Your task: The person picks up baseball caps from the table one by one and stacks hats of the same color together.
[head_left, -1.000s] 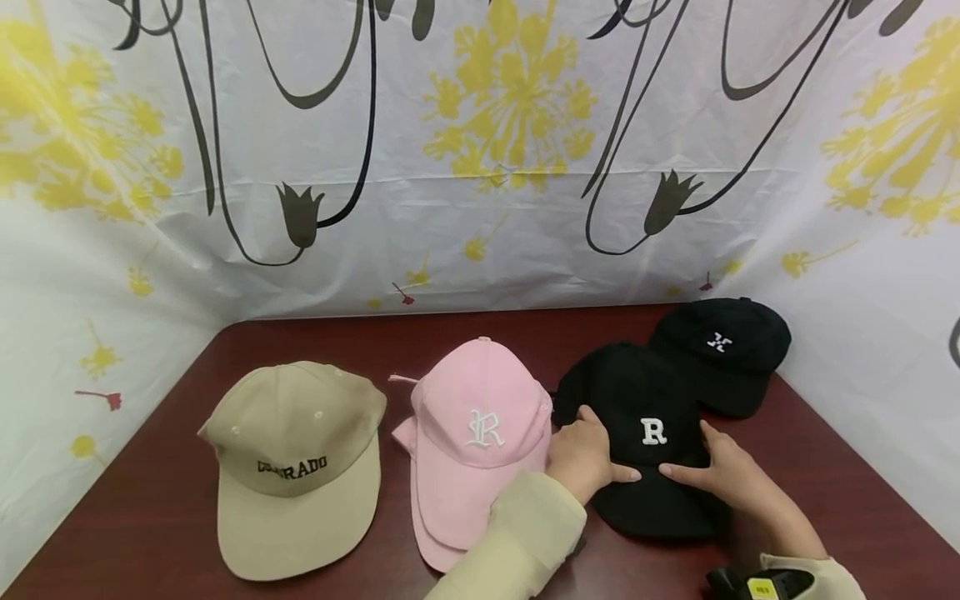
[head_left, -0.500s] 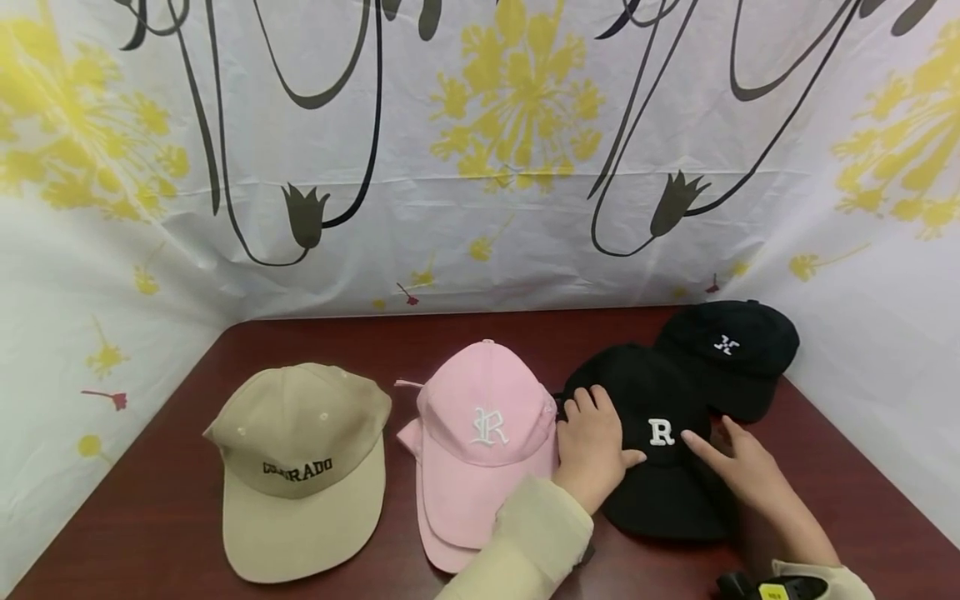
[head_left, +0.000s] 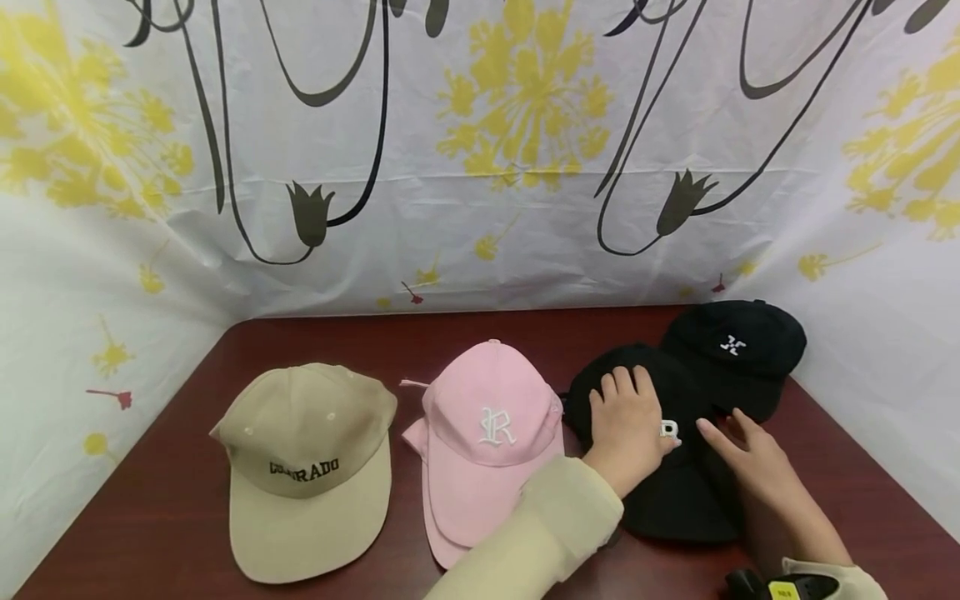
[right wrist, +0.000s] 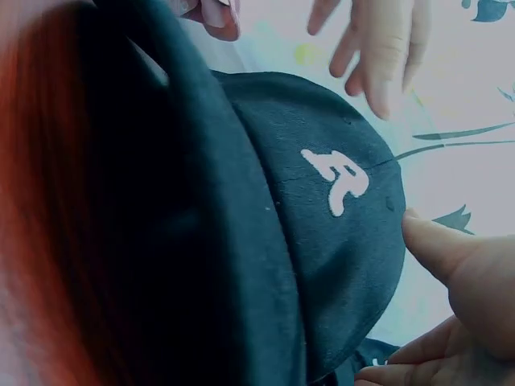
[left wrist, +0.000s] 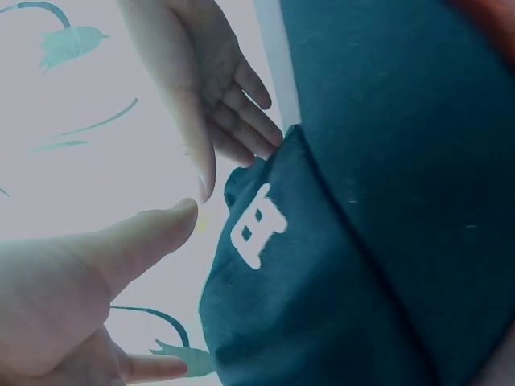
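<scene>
A black baseball cap point(head_left: 678, 508) with a white letter R lies on the table at the right, brim towards me. My left hand point(head_left: 628, 425) is over its crown with fingers spread and partly covers the letter. Beside the cap's right side is my right hand point(head_left: 757, 458), its thumb lifted towards the crown. In the right wrist view, the left hand point(right wrist: 382, 48) hangs in front of the crown and the right hand point(right wrist: 475, 297) has its thumb near the crown's edge. The left wrist view shows the cap point(left wrist: 282, 322) between both hands; neither hand grips it.
A second black cap point(head_left: 757, 333) with a small white emblem sits behind, partly overlapped by the first. Left of them are two stacked pink caps point(head_left: 487, 400), then a beige cap point(head_left: 300, 442) lettered COLORADO. Printed white cloth point(head_left: 450, 208) surrounds the dark red table point(head_left: 150, 500).
Both hands rested on the R cap's sides a second ago. The left hand has since moved right and up over the crown; the right thumb has lifted. The cap stays in place.
</scene>
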